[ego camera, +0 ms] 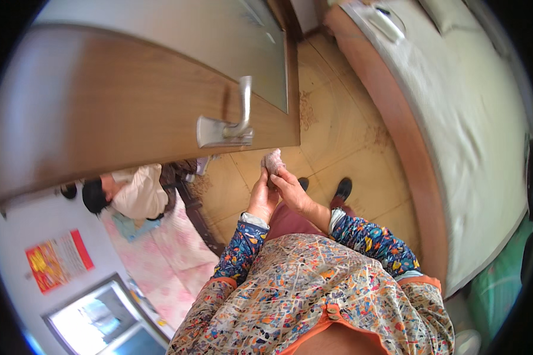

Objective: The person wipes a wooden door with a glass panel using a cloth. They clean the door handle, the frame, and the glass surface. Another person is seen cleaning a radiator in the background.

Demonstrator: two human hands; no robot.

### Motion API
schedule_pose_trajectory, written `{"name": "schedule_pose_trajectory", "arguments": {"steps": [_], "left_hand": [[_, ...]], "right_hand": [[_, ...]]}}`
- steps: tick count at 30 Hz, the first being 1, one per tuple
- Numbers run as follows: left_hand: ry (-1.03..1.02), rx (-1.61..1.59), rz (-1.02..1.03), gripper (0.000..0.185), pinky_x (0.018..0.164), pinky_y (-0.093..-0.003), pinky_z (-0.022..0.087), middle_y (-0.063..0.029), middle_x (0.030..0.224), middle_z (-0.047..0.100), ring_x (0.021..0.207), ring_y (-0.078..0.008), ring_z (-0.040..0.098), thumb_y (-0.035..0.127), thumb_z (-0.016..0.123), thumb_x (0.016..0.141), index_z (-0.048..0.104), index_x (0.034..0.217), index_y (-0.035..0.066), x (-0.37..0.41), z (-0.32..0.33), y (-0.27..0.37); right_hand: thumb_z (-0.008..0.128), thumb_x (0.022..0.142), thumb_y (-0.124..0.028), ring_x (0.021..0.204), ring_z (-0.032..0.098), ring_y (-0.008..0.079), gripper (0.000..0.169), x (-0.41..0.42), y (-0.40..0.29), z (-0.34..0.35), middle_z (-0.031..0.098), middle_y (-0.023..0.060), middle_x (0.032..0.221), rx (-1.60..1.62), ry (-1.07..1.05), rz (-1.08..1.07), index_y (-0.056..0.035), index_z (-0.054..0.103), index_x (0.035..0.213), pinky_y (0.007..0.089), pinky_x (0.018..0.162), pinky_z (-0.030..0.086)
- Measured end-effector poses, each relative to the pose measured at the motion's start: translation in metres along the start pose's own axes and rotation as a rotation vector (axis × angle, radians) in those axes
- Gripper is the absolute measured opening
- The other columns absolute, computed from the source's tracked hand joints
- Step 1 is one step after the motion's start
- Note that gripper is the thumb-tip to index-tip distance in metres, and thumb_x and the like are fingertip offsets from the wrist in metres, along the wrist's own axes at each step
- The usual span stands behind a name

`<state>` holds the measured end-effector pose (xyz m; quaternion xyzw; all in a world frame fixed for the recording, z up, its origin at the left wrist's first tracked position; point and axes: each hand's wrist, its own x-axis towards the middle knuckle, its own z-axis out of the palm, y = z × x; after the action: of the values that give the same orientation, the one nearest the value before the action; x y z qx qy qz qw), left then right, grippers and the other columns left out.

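Note:
Both of my hands meet in front of my body, near the lower edge of a wooden door [160,102]. Between them is a crumpled pinkish cloth [273,161], which sticks out past the fingertips. My left hand [264,195] is on the picture's left, its thumb and fingers along the cloth. From the right, my right hand [295,191] pinches the same cloth with thumb and fingers. The palms and some fingers are partly hidden. Just above the hands, the door's metal lever handle [245,106] juts out.
A bed with a pale cover [462,115] runs along the right. Tiled floor [337,120] lies between it and the door. At the left, a person in a light top [140,193] sits on a bed with a pink-patterned sheet [160,253]. A window [102,317] is at lower left.

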<state>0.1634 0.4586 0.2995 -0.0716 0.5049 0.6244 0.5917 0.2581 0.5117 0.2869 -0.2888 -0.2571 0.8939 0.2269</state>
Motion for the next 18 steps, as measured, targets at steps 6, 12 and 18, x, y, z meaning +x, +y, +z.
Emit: {"name": "schedule_pose_trajectory", "arguments": {"steps": [6,12,18], "left_hand": [[-0.064,-0.505,-0.173,0.071,0.109,-0.0394,0.04,-0.0039,0.137,0.056,0.127,-0.0232,0.053,0.065,0.034,0.098,0.046,0.143,0.012,-0.028,0.017,-0.02],[0.035,-0.547,0.151,0.049,0.107,-0.0404,0.042,-0.0074,0.135,0.06,0.125,-0.0244,0.055,0.043,0.036,0.106,0.052,0.136,0.009,0.012,-0.025,-0.037],[0.056,-0.458,0.419,0.033,0.098,-0.0395,0.05,-0.0133,0.129,0.062,0.111,-0.0259,0.064,0.023,0.04,0.106,0.056,0.126,0.003,0.023,-0.05,-0.025]], "right_hand": [[0.047,0.099,-0.009,0.123,0.052,0.0204,0.039,-0.003,-0.038,0.001,0.055,0.0087,0.131,0.391,-0.176,0.175,-0.0027,0.045,0.137,0.0355,0.107,0.039],[0.049,0.097,-0.009,0.122,0.054,0.0228,0.039,0.015,-0.023,-0.018,0.057,0.0088,0.131,0.291,-0.196,0.248,-0.0021,0.047,0.135,0.0371,0.108,0.041],[0.049,0.096,0.001,0.135,0.044,0.0228,0.047,0.021,-0.063,-0.059,0.046,0.0129,0.147,-0.524,0.254,-0.299,0.0004,0.046,0.142,0.0367,0.114,0.033]]}}
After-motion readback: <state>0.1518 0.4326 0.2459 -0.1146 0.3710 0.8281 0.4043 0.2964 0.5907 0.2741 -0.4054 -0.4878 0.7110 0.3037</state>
